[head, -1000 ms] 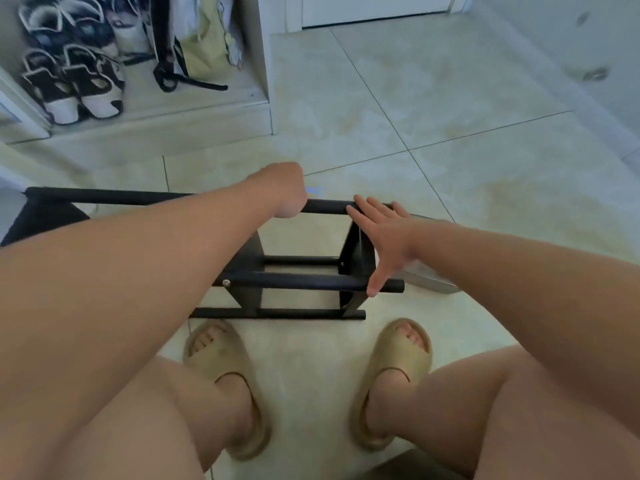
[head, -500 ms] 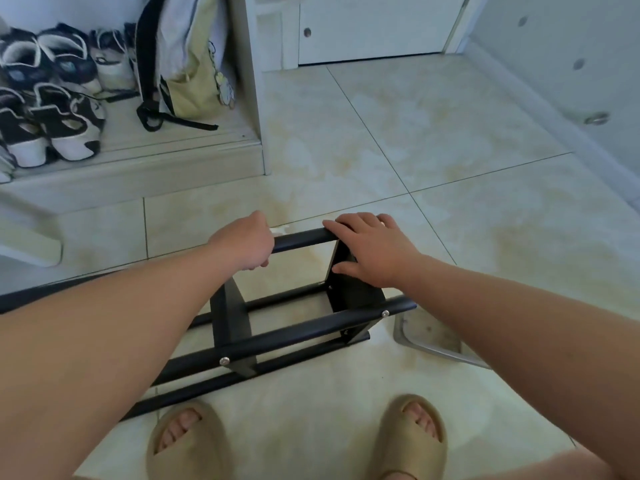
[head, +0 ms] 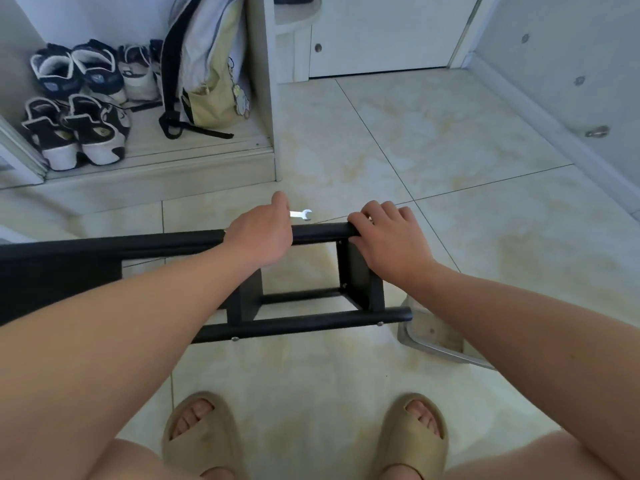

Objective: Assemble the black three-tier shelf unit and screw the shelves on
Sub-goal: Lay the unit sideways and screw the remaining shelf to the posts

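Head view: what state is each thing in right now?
Frame, partly assembled, on the floor.
Left hand, resting on the top bar, holding the wrench.
Wrench, held, open end poking out.
Right hand, gripping the top bar.
Door, shut.
Backpack, upright.

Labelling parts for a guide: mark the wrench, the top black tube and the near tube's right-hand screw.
wrench [head: 304,214], head view, on its open-ended head.
top black tube [head: 318,232], head view, on its bare middle stretch.
screw [head: 380,323], head view, on its silver head.
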### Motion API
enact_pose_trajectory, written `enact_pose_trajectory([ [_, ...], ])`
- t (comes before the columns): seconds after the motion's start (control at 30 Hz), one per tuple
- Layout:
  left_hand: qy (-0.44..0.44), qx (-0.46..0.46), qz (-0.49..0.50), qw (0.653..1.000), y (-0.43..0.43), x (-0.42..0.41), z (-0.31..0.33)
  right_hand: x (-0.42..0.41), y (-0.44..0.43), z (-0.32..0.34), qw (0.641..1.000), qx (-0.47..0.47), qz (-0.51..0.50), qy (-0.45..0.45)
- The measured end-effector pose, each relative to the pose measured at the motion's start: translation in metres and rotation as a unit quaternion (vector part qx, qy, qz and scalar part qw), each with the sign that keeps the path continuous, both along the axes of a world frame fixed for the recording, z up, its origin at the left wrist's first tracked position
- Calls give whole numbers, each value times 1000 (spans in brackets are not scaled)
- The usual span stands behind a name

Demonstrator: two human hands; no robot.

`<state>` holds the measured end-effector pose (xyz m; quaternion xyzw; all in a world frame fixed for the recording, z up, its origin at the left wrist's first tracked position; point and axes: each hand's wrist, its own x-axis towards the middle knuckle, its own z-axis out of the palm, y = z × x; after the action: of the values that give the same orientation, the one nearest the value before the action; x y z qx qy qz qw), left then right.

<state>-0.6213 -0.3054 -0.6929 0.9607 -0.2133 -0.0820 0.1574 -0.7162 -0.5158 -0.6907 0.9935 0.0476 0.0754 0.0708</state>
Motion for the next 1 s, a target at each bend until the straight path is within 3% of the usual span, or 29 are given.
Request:
enact_pose_trajectory([
  [0.3,74,25,-9,997,24,-24,-36,-15,19,-28,988,2,52,144],
  [0.43,164,30,3,986,31,-27,-64,-12,25,-53,978,15,48,204],
  [0.7,267,144,-27,952,47,-48,-122,-24,43,-113,936,-15,117,330],
  [1.0,294,199,-67,932,47,-31,-131,-10,17,-120,943,2,141,301],
])
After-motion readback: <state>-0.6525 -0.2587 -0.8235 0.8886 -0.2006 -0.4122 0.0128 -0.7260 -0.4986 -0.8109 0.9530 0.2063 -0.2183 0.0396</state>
